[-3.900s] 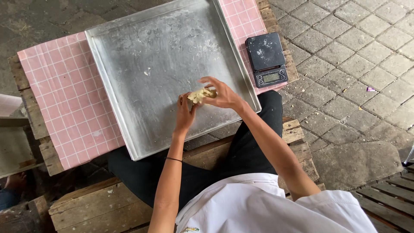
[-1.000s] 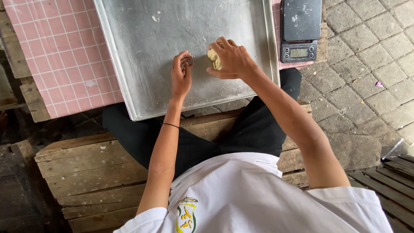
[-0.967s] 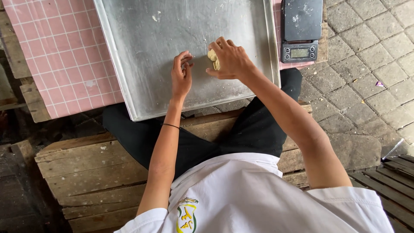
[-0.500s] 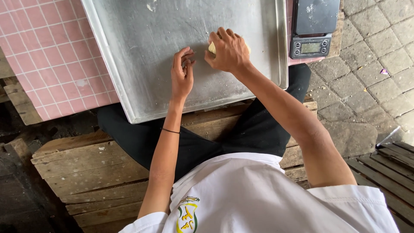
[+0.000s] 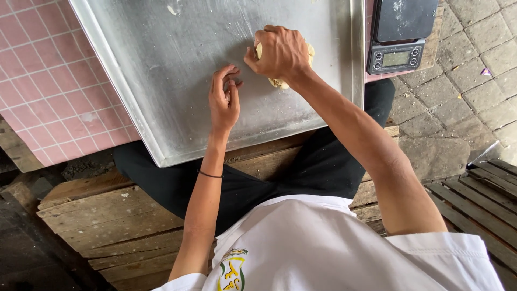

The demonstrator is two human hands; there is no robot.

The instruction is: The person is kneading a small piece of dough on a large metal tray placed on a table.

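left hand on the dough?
No. The left hand rests on the bare tray, apart from the dough, which the right hand covers.

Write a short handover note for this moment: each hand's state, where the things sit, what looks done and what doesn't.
Right hand: cupped over the pale dough lump, pressing it onto the metal tray.
Left hand: fingers curled, resting on the tray beside the dough, holding nothing visible.
Things: tray lies on the pink tiled table; digital scale stands at the tray's right edge, nothing on it.
Done: one lump is on the tray; crumbs are scattered there.
Left: the lump is not yet a finished shape; most of it is hidden under the hand.
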